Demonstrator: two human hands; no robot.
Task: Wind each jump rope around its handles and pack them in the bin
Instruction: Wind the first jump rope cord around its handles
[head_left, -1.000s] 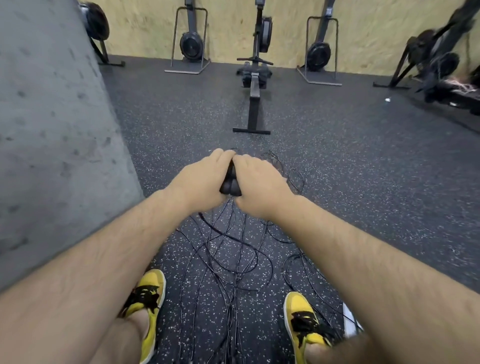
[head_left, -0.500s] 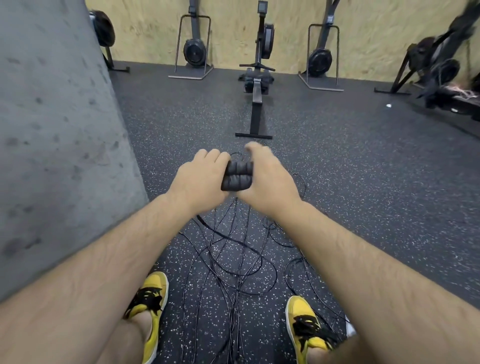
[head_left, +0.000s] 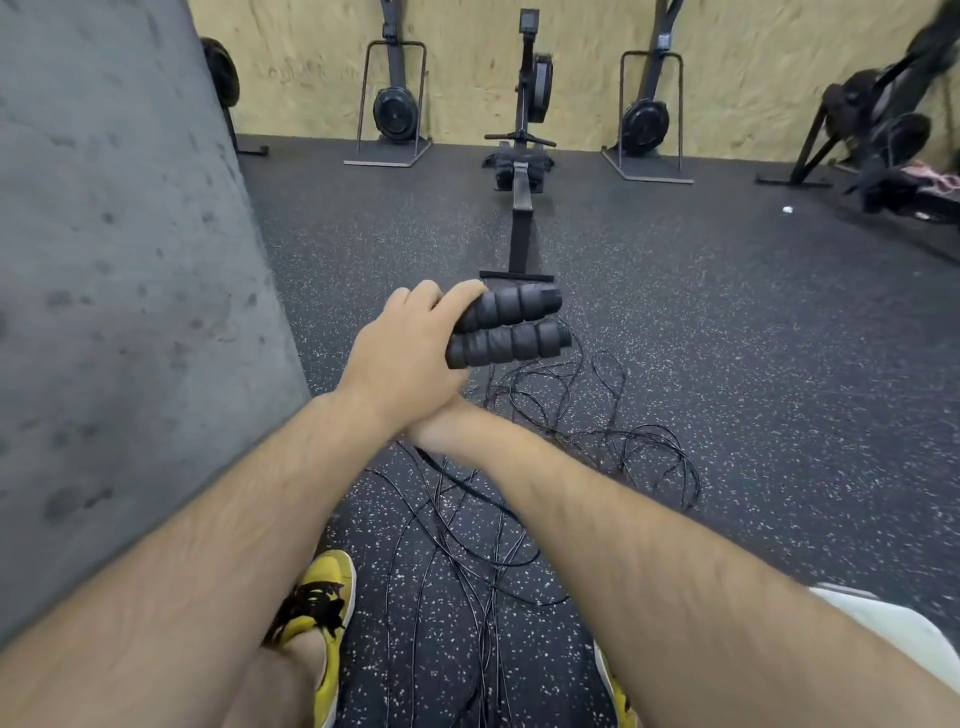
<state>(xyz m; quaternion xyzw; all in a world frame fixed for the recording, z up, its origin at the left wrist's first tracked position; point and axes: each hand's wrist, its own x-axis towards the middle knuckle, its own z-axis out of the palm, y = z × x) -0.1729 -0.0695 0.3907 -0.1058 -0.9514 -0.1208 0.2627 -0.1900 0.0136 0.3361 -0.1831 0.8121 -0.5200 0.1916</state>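
Left hand (head_left: 410, 353) grips 2 black ribbed foam handles (head_left: 506, 327) side by side at one end; right hand (head_left: 441, 426) is tucked beneath, grip unclear. Thin black cords (head_left: 498, 499) sprawl unwound on the floor; no bin visible.

My left hand (head_left: 410, 358) grips two black ribbed foam jump-rope handles (head_left: 506, 327), held side by side and pointing right. My right hand (head_left: 441, 423) passes beneath the left wrist, mostly hidden; its grasp cannot be told. Thin black cords (head_left: 519, 493) lie tangled on the dark speckled rubber floor (head_left: 727, 338) between my yellow-and-black shoes (head_left: 319, 608). A black rowing machine (head_left: 522, 171) stands ahead, a grey concrete wall (head_left: 114, 260) at left.
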